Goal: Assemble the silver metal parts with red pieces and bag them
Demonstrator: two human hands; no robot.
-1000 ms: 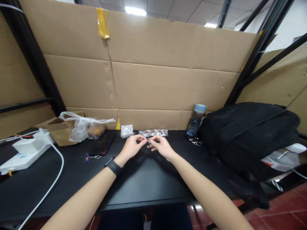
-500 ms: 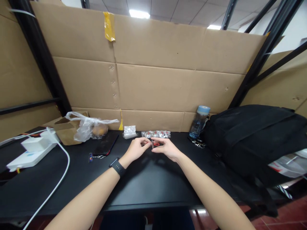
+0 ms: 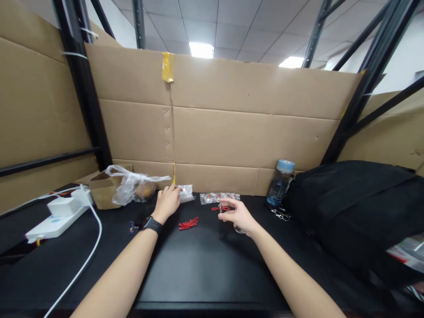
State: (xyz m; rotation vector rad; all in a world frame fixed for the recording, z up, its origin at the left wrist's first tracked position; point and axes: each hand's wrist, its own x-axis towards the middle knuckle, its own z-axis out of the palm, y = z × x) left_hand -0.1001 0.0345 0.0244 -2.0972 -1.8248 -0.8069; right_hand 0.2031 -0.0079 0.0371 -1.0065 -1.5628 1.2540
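My left hand (image 3: 168, 201) reaches to the back of the black table (image 3: 205, 269) and touches a small clear packet (image 3: 185, 193) lying against the cardboard wall; its fingers are curled over the packet's left end. My right hand (image 3: 236, 215) hovers at mid-table with fingers pinched on a small clear piece with a red cord (image 3: 220, 208). A bunch of red cords (image 3: 188, 224) lies on the table between my hands. A row of clear packets with red parts (image 3: 219, 198) lies just behind my right hand.
A black backpack (image 3: 351, 207) fills the right side, with a blue-capped water bottle (image 3: 280, 184) and keys (image 3: 280, 215) beside it. At the left are a cardboard box (image 3: 101, 190), a plastic bag (image 3: 134, 186), a white power strip (image 3: 54, 216) and cable (image 3: 88, 256). Cardboard walls (image 3: 232, 132) close the back.
My hands, together at mid-table, have parted. The left hand moved back and left to the clear packet. The red cords now lie on the table. The view has tilted upward.
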